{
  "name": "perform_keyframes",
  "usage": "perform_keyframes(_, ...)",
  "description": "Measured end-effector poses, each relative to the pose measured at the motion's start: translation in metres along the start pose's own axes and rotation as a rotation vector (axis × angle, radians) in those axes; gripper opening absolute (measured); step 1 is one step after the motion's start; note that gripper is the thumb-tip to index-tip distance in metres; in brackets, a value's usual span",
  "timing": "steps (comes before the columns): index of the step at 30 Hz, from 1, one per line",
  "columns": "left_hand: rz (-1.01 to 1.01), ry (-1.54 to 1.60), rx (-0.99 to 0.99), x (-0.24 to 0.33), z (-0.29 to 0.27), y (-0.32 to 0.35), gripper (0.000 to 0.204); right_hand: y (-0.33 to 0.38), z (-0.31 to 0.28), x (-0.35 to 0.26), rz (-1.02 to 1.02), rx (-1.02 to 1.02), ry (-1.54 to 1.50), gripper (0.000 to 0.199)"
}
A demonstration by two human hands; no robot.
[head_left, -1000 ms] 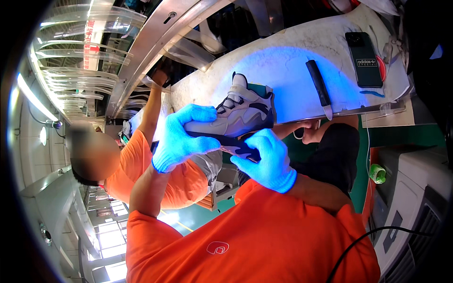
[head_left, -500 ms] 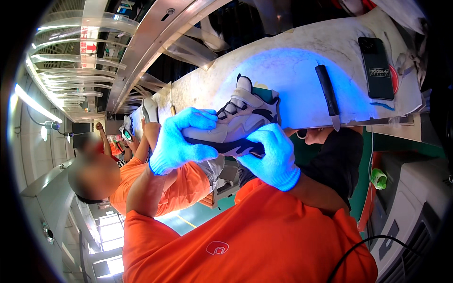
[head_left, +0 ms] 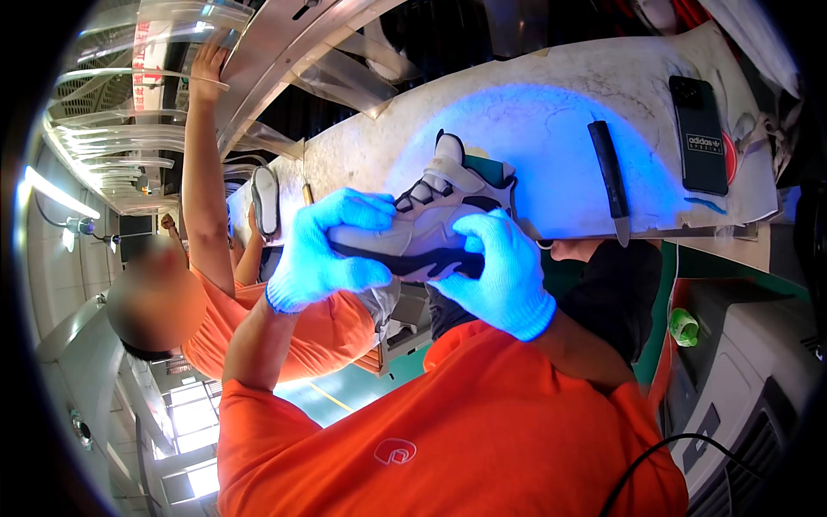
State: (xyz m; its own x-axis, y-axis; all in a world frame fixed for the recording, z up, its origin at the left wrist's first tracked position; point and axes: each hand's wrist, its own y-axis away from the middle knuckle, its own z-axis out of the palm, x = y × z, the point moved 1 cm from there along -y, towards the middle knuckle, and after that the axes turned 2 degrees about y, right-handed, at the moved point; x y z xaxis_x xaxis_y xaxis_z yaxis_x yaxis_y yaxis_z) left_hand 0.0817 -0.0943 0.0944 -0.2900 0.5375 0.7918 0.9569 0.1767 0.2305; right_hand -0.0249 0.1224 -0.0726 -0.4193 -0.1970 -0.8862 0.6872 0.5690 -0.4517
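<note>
Between my gloved hands is a grey and white sneaker [head_left: 422, 226] with black laces and a dark band along the sole. Blue light makes both white knit gloves glow. My left hand [head_left: 332, 250] is wrapped round the toe, thumb low by the sole and fingers over the top. My right hand [head_left: 502, 274] grips the heel half, its thumb under the sole edge and its fingers against the side. The shoe's side faces me, with the ankle opening pointing up and away. Its far side is hidden.
A knife [head_left: 610, 181] with a black handle lies on the pale worktop [head_left: 551, 86], its blade reaching past the near edge. Right of it is a dark phone [head_left: 699, 138]. At left, a co-worker in orange [head_left: 284, 336] reaches up; another shoe [head_left: 265, 202] is nearby.
My right fingers have moved up onto the shoe's side. The shoe stays in both hands with little movement. The co-worker's arm at left has risen toward the metal frame above.
</note>
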Motion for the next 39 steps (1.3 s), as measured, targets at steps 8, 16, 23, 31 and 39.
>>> perform_keyframes(8,-0.409,-0.176,-0.233,0.017,-0.021,-0.022,0.103,-0.004,0.015,-0.003,0.01,-0.007,0.075,0.068)
perform_keyframes(16,-0.582,-0.575,-0.345,0.043,0.013,-0.063,0.105,-0.001,0.022,0.0,0.005,-0.01,0.058,0.065)
perform_keyframes(23,-0.611,-0.871,-0.232,0.049,0.027,-0.07,0.085,-0.005,0.019,-0.004,0.096,-0.014,-0.007,0.07)
perform_keyframes(31,0.203,-0.767,-0.185,0.077,0.025,-0.031,0.075,0.013,-0.002,0.004,0.029,0.081,-0.106,0.073)
perform_keyframes(39,0.313,-0.819,-0.212,0.076,0.027,-0.038,0.067,0.032,-0.016,0.012,0.106,0.066,0.027,0.055)
